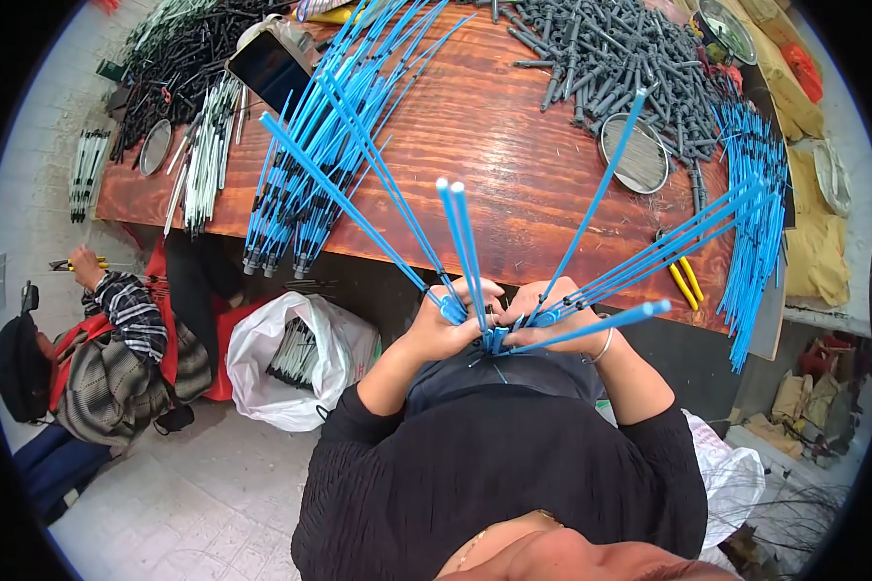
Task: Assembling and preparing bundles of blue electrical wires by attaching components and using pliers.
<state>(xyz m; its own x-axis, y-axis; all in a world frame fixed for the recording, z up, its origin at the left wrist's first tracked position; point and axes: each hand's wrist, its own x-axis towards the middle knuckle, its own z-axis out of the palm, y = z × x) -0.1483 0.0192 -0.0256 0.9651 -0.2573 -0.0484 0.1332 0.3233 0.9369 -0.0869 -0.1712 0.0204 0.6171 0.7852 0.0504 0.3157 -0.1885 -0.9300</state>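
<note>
Low in front of my lap, just off the table edge, my left hand (438, 327) and my right hand (564, 324) come close together, fingers closed. Long thin blue rods (354, 206), like umbrella ribs with dark joints, fan out up and left from my left hand. From my right hand more blue rods (670, 250) spread to the upper right, and one points low to the right. Between the fingertips sits a small blue piece (497, 339) where rods meet; its details are hidden by my fingers. Two rods (462, 242) rise straight between the hands.
On the wooden table (455, 126) lie blue rod bundles (305, 194), grey tubular parts (601, 48), a round dish (635, 155), yellow-handled pliers (686, 281) and a phone (269, 68). A white sack (286, 363) stands left. Another person (116, 358) works at far left, holding yellow-handled pliers.
</note>
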